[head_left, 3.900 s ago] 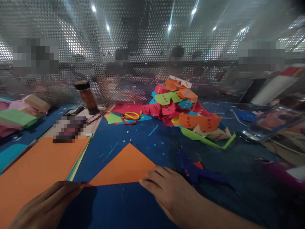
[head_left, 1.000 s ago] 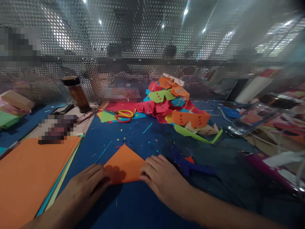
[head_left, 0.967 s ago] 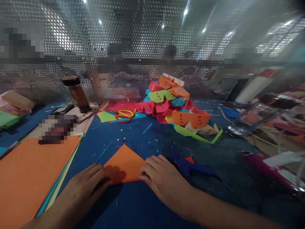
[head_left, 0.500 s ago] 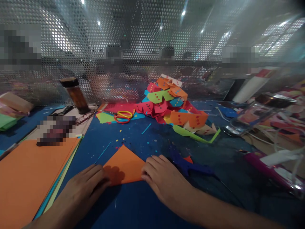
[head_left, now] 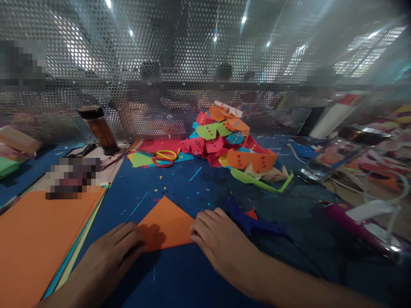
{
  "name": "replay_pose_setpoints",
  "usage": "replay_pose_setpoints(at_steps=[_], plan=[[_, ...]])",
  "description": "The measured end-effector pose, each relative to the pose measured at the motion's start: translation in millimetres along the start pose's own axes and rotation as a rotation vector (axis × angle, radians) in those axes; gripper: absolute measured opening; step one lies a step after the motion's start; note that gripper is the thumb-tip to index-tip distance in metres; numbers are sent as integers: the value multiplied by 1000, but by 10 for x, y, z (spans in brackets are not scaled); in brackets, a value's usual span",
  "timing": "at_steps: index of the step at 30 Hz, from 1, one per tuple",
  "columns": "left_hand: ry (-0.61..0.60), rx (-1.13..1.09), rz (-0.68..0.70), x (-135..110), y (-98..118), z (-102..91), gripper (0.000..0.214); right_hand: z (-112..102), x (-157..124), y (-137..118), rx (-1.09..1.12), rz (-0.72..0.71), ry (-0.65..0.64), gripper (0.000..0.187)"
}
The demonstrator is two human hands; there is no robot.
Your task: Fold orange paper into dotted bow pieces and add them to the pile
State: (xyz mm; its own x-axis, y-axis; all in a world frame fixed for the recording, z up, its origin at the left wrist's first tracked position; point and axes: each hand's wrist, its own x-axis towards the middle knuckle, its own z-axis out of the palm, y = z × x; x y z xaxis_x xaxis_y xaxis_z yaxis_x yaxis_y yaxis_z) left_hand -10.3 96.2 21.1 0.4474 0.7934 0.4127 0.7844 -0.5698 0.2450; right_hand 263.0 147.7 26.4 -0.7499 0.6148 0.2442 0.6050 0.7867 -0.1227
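Observation:
An orange sheet of paper (head_left: 167, 222), folded to a triangle, lies on the blue table with its point away from me. My left hand (head_left: 118, 246) grips its left corner, fingers curled together. At the right corner my right hand (head_left: 215, 237) pinches the paper, thumb underneath the bent fingers. Both folded side corners are hidden under the fingers. Just right of my right hand rests a dark blue glue gun (head_left: 253, 220), its cord running toward me.
Left lies a stack of orange paper (head_left: 41, 239). Scissors (head_left: 165, 157) lie ahead, near a pile of colourful paper masks (head_left: 221, 137). A brown jar (head_left: 100, 130) stands at back left, a clear glass jar (head_left: 337, 156) at right. Behind rises a perforated metal screen (head_left: 186, 47).
The view has shifted slightly, so things sit a little further left. Both hands and the folded orange paper keep the same positions relative to each other.

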Motion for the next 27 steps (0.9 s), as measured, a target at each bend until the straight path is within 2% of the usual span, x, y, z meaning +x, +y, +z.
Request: replay_pose_setpoints(at_steps=[6,12,27], plan=[[-4,-28,5,-20,-24,6,38,4,-19,6,-53,-3,6,11],[10,-32,86,-20,1,5,32,-24,-5,-9,-90,-14,37,10],[-46,64,227,-15,38,14,45,-32,-29,-29,-181,-4,5,7]])
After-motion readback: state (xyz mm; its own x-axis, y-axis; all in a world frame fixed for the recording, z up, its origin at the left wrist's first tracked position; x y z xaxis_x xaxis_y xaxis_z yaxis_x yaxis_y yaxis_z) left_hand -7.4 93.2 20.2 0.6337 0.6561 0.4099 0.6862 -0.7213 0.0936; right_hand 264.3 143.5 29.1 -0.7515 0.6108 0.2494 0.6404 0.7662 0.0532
